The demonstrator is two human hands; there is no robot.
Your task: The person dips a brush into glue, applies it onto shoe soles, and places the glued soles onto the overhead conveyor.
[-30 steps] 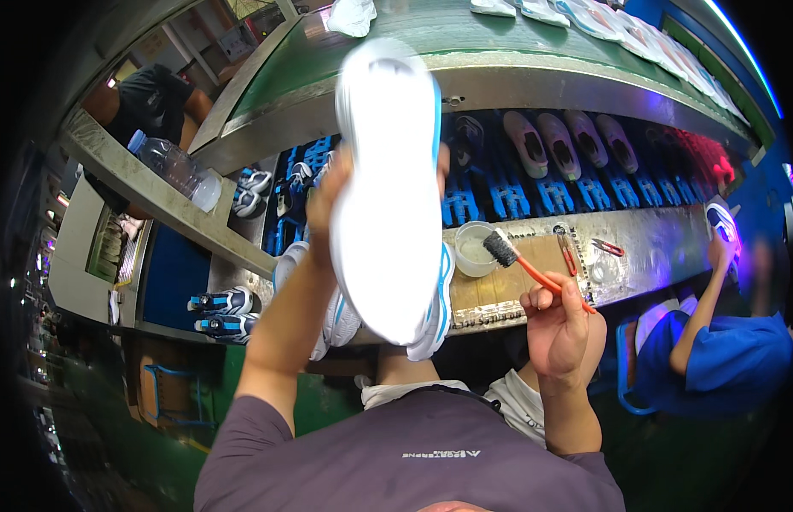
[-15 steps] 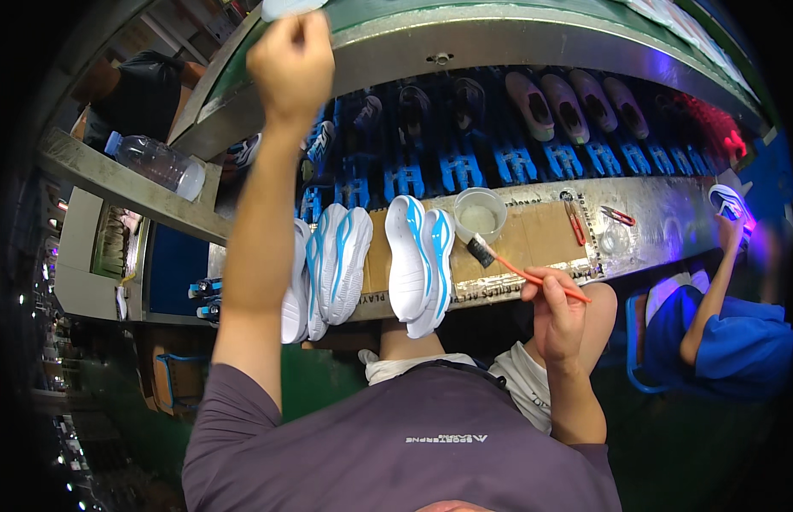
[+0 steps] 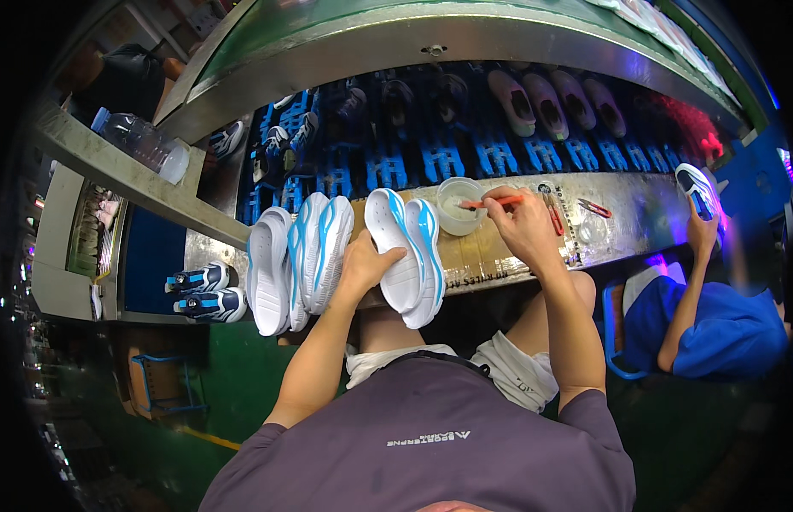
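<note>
Cardboard-topped bench [image 3: 499,256], brush [image 3: 490,203] dipped in white cup [image 3: 460,205], shoe sole [image 3: 395,260] held

The brush [image 3: 490,203] tip lay out of sight inside the small white cup [image 3: 458,205], whose contents were too small to tell. The left hand [image 3: 368,260] covered part of the white sole [image 3: 395,249]. A neighbouring person's hand [image 3: 702,229] partly hid another shoe [image 3: 697,188].

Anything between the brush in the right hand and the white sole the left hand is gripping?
Nothing visible. The brush is at the small cup, right beside the sole; only bare bench lies between.
</note>
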